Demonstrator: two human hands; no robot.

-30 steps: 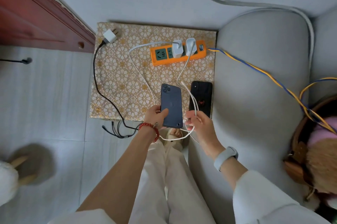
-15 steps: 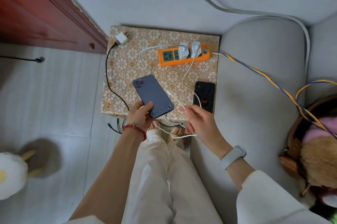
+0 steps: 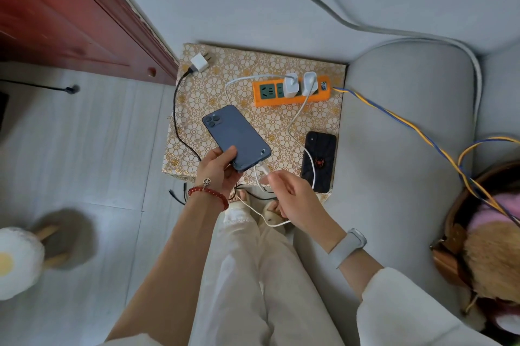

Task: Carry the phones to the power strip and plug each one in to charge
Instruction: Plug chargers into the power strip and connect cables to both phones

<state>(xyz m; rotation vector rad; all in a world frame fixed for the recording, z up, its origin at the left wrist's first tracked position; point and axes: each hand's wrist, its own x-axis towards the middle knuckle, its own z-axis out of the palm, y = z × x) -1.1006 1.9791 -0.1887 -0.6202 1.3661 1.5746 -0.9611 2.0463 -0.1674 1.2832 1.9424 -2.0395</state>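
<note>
The left hand (image 3: 216,169) grips the blue phone (image 3: 236,137) by its lower end. The right hand (image 3: 292,199) pinches the white cable (image 3: 260,169) plug at the phone's port. Beyond both hands, the orange power strip (image 3: 291,91) lies on the bench (image 3: 247,64).

The left hand (image 3: 218,169) turned the blue phone (image 3: 236,137) from upright to a slant, camera end toward the left. The right hand (image 3: 292,199) brought the white cable's plug (image 3: 263,169) up to the phone's bottom edge.
</note>
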